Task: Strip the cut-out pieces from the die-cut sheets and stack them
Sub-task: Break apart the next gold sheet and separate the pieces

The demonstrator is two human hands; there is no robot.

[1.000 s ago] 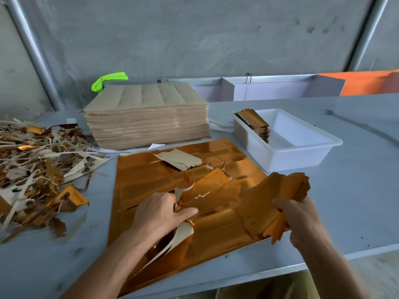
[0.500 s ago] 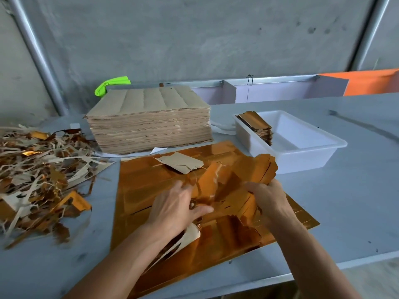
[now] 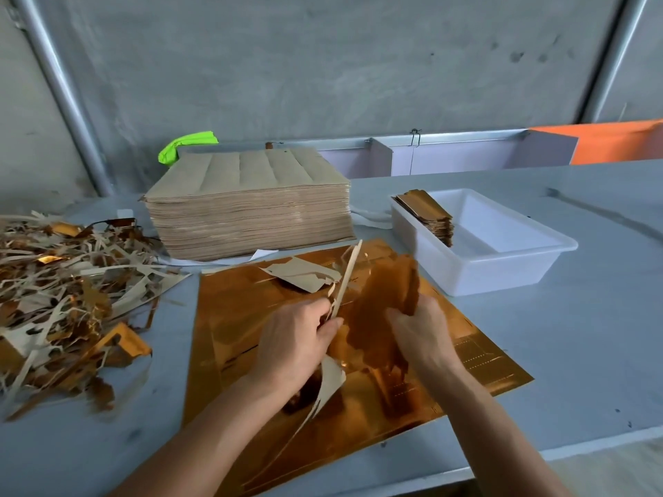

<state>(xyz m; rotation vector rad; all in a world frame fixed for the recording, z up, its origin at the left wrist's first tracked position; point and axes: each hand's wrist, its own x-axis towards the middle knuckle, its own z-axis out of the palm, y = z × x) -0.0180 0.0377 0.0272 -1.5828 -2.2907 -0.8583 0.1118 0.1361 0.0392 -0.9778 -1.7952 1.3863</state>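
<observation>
On a pale grey table (image 3: 592, 353), near its front edge, a shiny gold die-cut sheet (image 3: 251, 317) lies flat so pieces can be pulled from it. Above its middle the right hand (image 3: 421, 335), fingers curled, grips a bunch of gold cut-out pieces (image 3: 387, 299) standing upright, probably to square their edges. Just left of it, the left hand (image 3: 297, 338) pinches a thin strip of waste trim (image 3: 346, 278) that rises up and away, with more pale scrap trailing below the palm; it seems to be peeling leftover waste off the bunch. Both forearms reach in from the near edge, wrists angled towards each other. Far right, a white plastic tray (image 3: 502, 278) holds a small stack of finished pieces (image 3: 427, 213) against its left wall, likely where this bunch belongs. A tall pile of brown sheets (image 3: 247, 209) waits at the far centre, face down. Discarded trimmings (image 3: 64, 299) are heaped on the left, well apart from the tray
</observation>
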